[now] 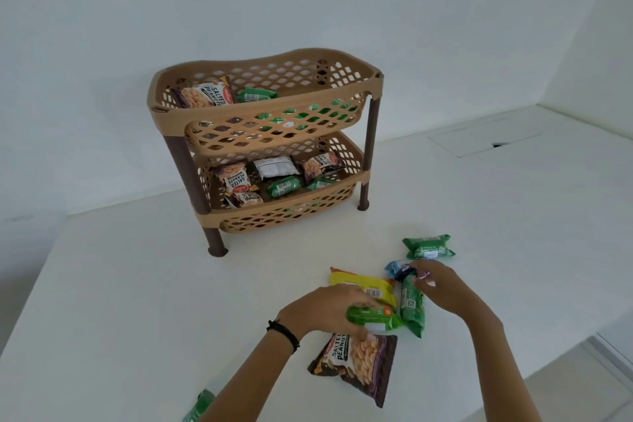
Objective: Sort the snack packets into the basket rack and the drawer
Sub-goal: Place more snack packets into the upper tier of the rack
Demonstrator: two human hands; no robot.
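Packets near the rack [263, 134] look light, crinkly: left hand [329, 310] clasps a green packet [373, 318] mid-body; right hand [442, 288] pinches a blue one [397, 267].

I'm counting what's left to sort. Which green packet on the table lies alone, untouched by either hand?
The green packet farthest back, nearest the basket rack; the other two lie under the hands.

- A tan two-tier basket rack [263, 144] stands on the white counter [137, 284]; peanut and green packets lie in both tiers.
- The left hand [325, 310] grips a light green packet [373, 317], just above a salted peanuts packet [358, 363].
- The right hand [442, 284] closes its fingers [419, 276] on a blue packet [399, 269], beside a dark green packet [412, 307] and a yellow packet [359, 283].
- Another green packet [428, 246] lies apart.
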